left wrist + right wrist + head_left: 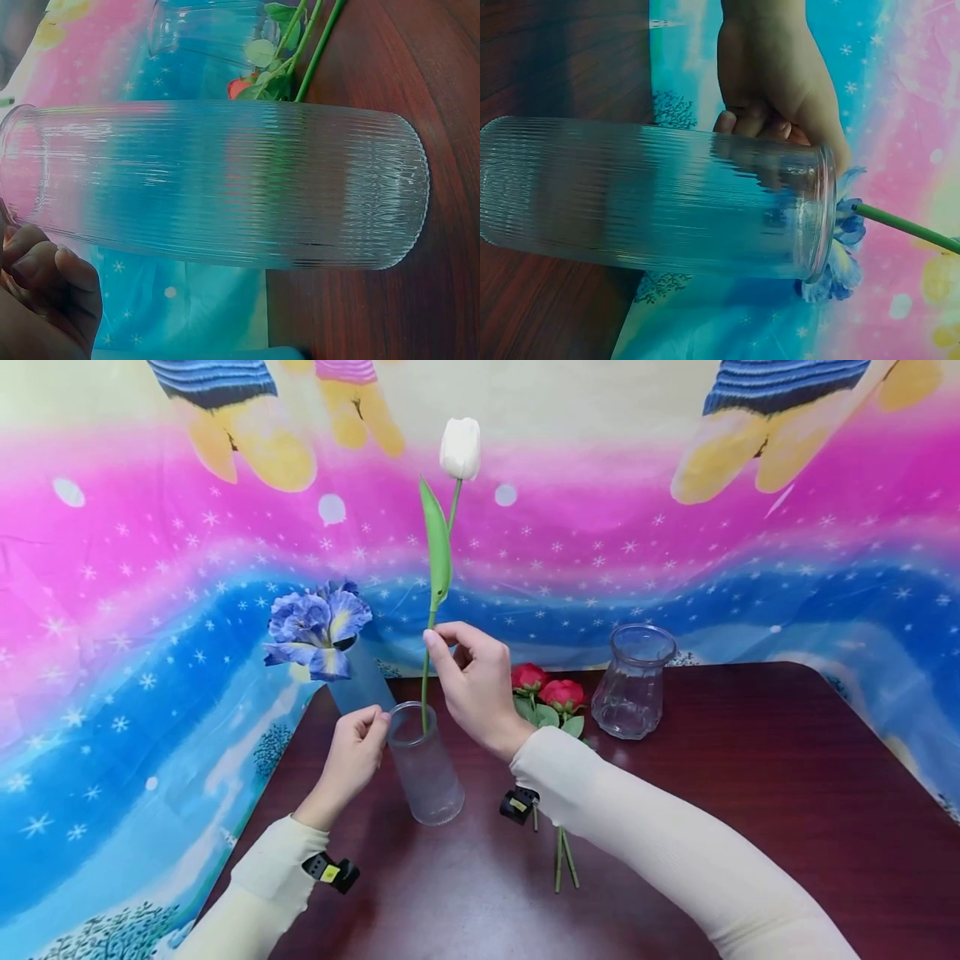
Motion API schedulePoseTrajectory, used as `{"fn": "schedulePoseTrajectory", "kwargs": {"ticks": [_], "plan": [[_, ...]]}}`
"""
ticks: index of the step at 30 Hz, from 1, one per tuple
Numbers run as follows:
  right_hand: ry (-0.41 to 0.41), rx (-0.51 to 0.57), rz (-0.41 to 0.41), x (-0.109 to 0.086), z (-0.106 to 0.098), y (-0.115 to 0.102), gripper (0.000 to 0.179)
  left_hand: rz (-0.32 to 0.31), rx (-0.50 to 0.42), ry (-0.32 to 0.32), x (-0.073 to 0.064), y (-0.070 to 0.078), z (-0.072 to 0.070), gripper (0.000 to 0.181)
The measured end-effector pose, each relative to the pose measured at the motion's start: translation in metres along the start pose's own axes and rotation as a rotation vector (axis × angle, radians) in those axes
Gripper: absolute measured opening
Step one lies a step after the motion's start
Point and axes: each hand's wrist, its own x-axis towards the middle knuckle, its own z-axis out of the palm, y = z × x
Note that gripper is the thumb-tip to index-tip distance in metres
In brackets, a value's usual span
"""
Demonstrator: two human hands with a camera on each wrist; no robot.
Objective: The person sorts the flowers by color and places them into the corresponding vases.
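Thumb and fingers of my right hand [480,685] pinch the green stem of a white tulip [460,450], held upright with one long leaf. In the right wrist view the cut end of the stem [885,219] is just outside the mouth of a ribbed clear glass vase [652,199]. That vase [429,781] stands on the table below the tulip. My left hand [352,760] pinches its rim from the left side, fingers curled. The left wrist view shows the vase [217,184] with nothing inside it, and part of the left hand [52,292] at its rim.
Behind on the left, a blue iris [318,627] stands in a bluish vase [360,681]. Red flowers [562,694] with green stems lie right of the ribbed vase, partly behind the right forearm. Farther right is a faceted glass vase [630,693]. A printed cloth surrounds the dark wooden table [750,760].
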Motion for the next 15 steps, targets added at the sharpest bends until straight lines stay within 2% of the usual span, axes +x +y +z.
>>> {"fn": "schedulePoseTrajectory", "kwargs": {"ticks": [4,11,13,15], "plan": [[0.017,-0.012,0.005,0.002,0.003,0.003,0.017,-0.017,0.016,-0.006,0.0,0.003,0.0,0.043],[-0.043,-0.118,0.009,-0.013,0.009,0.019,0.016,0.003,0.023,-0.022,-0.008,0.036,0.001,0.041],[-0.074,-0.149,0.005,-0.02,0.009,0.023,0.015,-0.001,0.02,-0.019,-0.008,0.036,0.001,0.041],[-0.104,-0.163,0.007,-0.026,0.009,0.027,0.014,-0.003,0.013,-0.015,-0.006,0.03,0.002,0.041]]}}
